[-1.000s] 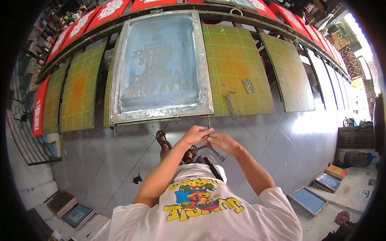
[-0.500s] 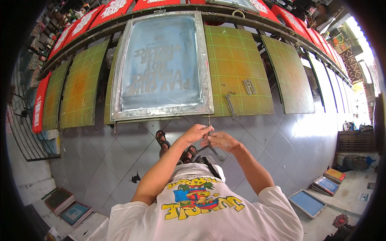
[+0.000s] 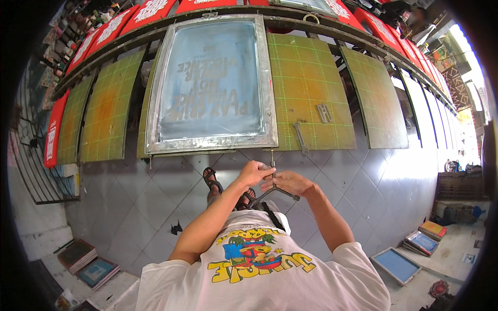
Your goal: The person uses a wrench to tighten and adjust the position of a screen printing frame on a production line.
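A three-armed Y-shaped socket wrench [image 3: 282,192] is upright between my hands, its shaft pointing at a thin bolt [image 3: 272,154] on the front edge of the silver screen-printing frame [image 3: 207,143]. The fingers of my left hand [image 3: 256,173] pinch the upper shaft. My right hand [image 3: 293,182] closes on the shaft just below, fingers pointing left. Two wrench arms spread out beneath the hands. Blue mesh with dark lettering fills the frame. An open-end spanner [image 3: 301,139] and a slotted metal plate [image 3: 324,113] lie on the yellow-green board [image 3: 303,67] to the right.
More yellow-green boards [image 3: 111,103] line the rail on both sides. Red printed panels [image 3: 151,13] stand along the far side. Below is a grey tiled floor [image 3: 140,207]. Small frames [image 3: 397,264] lie on a ledge at lower right, and stacked ones [image 3: 96,273] at lower left.
The wrench has turned, and its lower arms now spread wider to left and right. Both hands stay at its shaft with small finger movements.
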Demonstrator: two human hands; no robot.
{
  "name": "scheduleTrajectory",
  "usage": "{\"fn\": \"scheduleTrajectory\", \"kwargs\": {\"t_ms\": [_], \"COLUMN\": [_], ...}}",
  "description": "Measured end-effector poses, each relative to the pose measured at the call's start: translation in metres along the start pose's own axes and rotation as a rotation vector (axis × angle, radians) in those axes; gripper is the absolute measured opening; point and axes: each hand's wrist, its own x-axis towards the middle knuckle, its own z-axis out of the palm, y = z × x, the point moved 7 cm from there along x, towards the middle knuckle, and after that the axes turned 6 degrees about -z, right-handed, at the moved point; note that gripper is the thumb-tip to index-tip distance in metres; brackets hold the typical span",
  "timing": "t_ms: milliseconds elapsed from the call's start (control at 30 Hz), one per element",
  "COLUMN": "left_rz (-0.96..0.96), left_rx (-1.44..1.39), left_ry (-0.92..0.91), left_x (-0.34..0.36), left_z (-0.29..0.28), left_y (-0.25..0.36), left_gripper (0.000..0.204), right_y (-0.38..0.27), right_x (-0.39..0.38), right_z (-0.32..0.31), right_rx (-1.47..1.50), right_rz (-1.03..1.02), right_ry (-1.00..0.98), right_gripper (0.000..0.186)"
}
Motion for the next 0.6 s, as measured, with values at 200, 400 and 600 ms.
{"fn": "scheduleTrajectory", "kwargs": {"t_ms": [200, 400, 600], "left_rz": [-0.112, -0.161, -0.040], "left_rx": [-0.107, -0.079, 0.069], "left_ry": [-0.121, 0.102, 0.001], "left_x": [-0.002, -0.002, -0.004], "left_z": [0.008, -0.001, 0.002], "left_y": [0.002, -0.002, 0.013], "left_gripper": [0.056, 0.052, 0.048], "right_y": [-0.004, 0.013, 0.012], "right_x": [0.006, 0.018, 0.003], "right_z": [-0.014, 0.005, 0.001], "right_rx": [-0.346, -0.100, 0.341], "right_rz": [0.157, 0.072, -0.098], "right_ry": [0.082, 0.176, 0.034], "right_gripper": [0.044, 0.050, 0.047]}}
